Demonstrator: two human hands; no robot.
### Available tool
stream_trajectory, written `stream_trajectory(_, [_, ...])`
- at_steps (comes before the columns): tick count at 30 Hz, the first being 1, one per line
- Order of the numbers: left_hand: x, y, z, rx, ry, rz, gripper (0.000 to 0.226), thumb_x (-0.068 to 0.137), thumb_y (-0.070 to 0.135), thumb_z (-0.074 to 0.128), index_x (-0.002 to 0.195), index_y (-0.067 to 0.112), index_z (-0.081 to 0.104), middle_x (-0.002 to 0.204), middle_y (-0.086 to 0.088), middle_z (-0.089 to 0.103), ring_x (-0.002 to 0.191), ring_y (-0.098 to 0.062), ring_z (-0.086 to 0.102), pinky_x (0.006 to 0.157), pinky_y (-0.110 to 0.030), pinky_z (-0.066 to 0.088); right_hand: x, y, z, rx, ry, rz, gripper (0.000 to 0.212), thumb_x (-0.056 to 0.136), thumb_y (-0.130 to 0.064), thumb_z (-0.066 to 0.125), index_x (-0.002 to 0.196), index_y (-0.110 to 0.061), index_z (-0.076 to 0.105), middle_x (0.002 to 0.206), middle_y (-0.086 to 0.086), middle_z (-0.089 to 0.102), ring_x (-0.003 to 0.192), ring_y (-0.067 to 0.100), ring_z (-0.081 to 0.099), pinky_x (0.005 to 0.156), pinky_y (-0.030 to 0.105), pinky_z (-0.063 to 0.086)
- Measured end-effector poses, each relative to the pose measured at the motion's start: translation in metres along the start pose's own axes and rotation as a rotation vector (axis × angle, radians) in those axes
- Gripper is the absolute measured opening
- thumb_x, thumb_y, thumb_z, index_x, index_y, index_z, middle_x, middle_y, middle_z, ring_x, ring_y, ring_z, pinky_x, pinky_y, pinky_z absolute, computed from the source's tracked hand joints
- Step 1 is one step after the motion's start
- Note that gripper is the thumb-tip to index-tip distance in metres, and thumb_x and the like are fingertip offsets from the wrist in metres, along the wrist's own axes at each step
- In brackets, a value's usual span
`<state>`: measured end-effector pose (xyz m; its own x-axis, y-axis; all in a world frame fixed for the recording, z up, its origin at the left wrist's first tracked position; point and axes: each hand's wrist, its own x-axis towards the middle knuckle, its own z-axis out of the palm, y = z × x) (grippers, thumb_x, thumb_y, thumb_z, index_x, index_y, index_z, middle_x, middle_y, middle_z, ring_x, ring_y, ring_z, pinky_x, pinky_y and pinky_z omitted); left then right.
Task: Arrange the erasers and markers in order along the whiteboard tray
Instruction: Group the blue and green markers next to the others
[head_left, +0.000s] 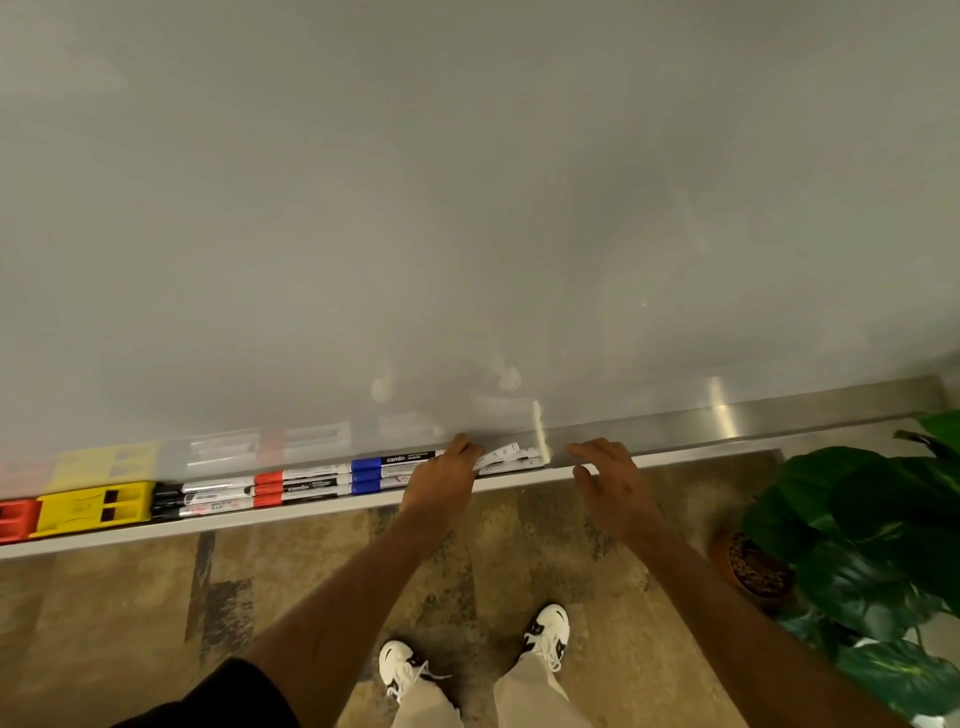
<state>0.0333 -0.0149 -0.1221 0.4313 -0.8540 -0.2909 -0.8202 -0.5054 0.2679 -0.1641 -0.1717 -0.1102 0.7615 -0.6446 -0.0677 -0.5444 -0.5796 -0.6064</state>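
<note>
I stood at the whiteboard tray (322, 512) with both hands over its right-hand stretch. Toward the left end sat a red eraser (15, 519) and, touching it, a yellow eraser (93, 506). Next came three black-capped markers (208, 500), three red-capped markers (291, 488) and three blue-capped markers (384, 474), each set lying with long axes along the tray, end to end in colour groups. The last markers (511, 457), white-barrelled with caps I could not make out, lay just right of the blue ones, also lengthwise, their ends near the tray's right end.

My left hand (441, 480) was on the near ends of those last markers, fingers (462, 449) curled down over them; whether I was gripping or only pressing them I could not tell. My right hand (608, 475) hovered just beyond the markers' far end, fingers (584, 451) loosely spread and holding nothing, above the tray's front edge.

What mattered next, I judged, was that the markers lay between my hands, long axis left to right, with the left hand already touching and the right placed to square them from the other end
</note>
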Motion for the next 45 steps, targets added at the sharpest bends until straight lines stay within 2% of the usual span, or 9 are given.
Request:
stream_trajectory(6, [0.003, 0.003, -0.001, -0.016, -0.015, -0.001, 0.03, 0.093, 0.02, 0.055, 0.123, 0.022, 0.053, 0.121, 0.0, 0.055, 0.089, -0.024, 0.065, 0.073, -0.04, 0.057, -0.005, 0.005, -0.009, 0.003, -0.005, 0.015, 0.024, 0.093, -0.011, 0.053, 0.114, -0.015, 0.064, 0.119, 0.005, 0.062, 0.111, 0.021, 0.049, 0.093, 0.028, 0.038])
stream_trajectory(13, [-0.006, 0.005, -0.008, -0.067, -0.007, 0.008, 0.031, 0.096, 0.026, 0.049, 0.127, 0.021, 0.051, 0.127, 0.0, 0.048, 0.09, -0.023, 0.064, 0.075, -0.04, 0.057, -0.002, -0.008, -0.004, 0.03, 0.001, 0.014, 0.025, 0.091, -0.011, 0.057, 0.115, -0.015, 0.064, 0.118, 0.005, 0.063, 0.109, 0.022, 0.052, 0.092, 0.033, 0.044])
stream_trajectory(17, [-0.02, 0.007, -0.016, -0.116, 0.031, 0.044, 0.034, 0.098, 0.034, 0.044, 0.128, 0.02, 0.05, 0.128, 0.001, 0.046, 0.099, -0.018, 0.058, 0.081, -0.032, 0.053, 0.01, -0.046, 0.007, 0.051, -0.024, -0.16, 0.04, 0.089, -0.024, 0.062, 0.128, -0.016, 0.056, 0.126, -0.003, 0.056, 0.114, 0.012, 0.047, 0.093, 0.025, 0.039])
stream_trajectory(22, [-0.031, -0.003, -0.027, -0.174, 0.115, 0.076, 0.037, 0.096, 0.025, 0.04, 0.132, 0.019, 0.048, 0.125, -0.002, 0.05, 0.105, -0.017, 0.055, 0.084, -0.032, 0.053, 0.028, -0.074, 0.034, -0.135, -0.112, -0.428, 0.027, 0.095, -0.023, 0.047, 0.117, -0.016, 0.06, 0.111, 0.003, 0.063, 0.098, 0.02, 0.054, 0.08, 0.028, 0.047])
stream_trajectory(28, [-0.045, -0.029, -0.039, -0.138, 0.256, 0.009, 0.043, 0.098, 0.03, 0.038, 0.137, 0.013, 0.046, 0.134, -0.005, 0.051, 0.121, -0.02, 0.045, 0.104, -0.038, 0.041, 0.043, -0.076, 0.036, -0.198, 0.024, -0.269, 0.027, 0.089, -0.025, 0.049, 0.106, -0.016, 0.068, 0.103, 0.002, 0.07, 0.1, 0.023, 0.056, 0.076, 0.035, 0.055])
stream_trajectory(31, [-0.06, -0.051, -0.039, -0.15, 0.316, -0.032, 0.039, 0.098, 0.027, 0.042, 0.133, 0.013, 0.052, 0.127, -0.004, 0.056, 0.117, -0.02, 0.047, 0.101, -0.041, 0.044, 0.043, -0.062, 0.038, -0.3, 0.037, -0.185, 0.024, 0.086, -0.022, 0.053, 0.103, -0.016, 0.069, 0.101, 0.001, 0.071, 0.098, 0.026, 0.053, 0.078, 0.039, 0.052])
stream_trajectory(35, [-0.083, -0.078, -0.032, -0.16, 0.349, -0.037, 0.039, 0.096, 0.028, 0.037, 0.124, 0.014, 0.06, 0.116, -0.003, 0.061, 0.111, -0.021, 0.051, 0.095, -0.04, 0.047, 0.036, -0.063, 0.046, -0.345, 0.066, -0.135, 0.028, 0.078, -0.001, 0.068, 0.102, -0.014, 0.068, 0.1, 0.005, 0.07, 0.091, 0.031, 0.054, 0.075, 0.042, 0.05])
stream_trajectory(42, [-0.109, -0.1, -0.028, -0.157, 0.33, -0.061, 0.041, 0.096, 0.033, 0.032, 0.114, 0.015, 0.065, 0.106, 0.0, 0.064, 0.102, -0.019, 0.053, 0.09, -0.038, 0.048, 0.034, -0.066, 0.062, -0.268, 0.082, -0.036, 0.025, 0.082, 0.002, 0.062, 0.105, -0.007, 0.067, 0.104, 0.013, 0.066, 0.091, 0.035, 0.053, 0.077, 0.043, 0.053])
stream_trajectory(45, [-0.117, -0.104, -0.029, -0.147, 0.327, -0.052, 0.04, 0.096, 0.033, 0.033, 0.113, 0.016, 0.066, 0.104, 0.0, 0.064, 0.101, -0.019, 0.053, 0.091, -0.038, 0.048, 0.031, -0.059, 0.073, -0.178, 0.111, 0.045, 0.028, 0.086, 0.002, 0.057, 0.113, -0.003, 0.063, 0.115, 0.016, 0.062, 0.102, 0.034, 0.05, 0.087, 0.047, 0.052])
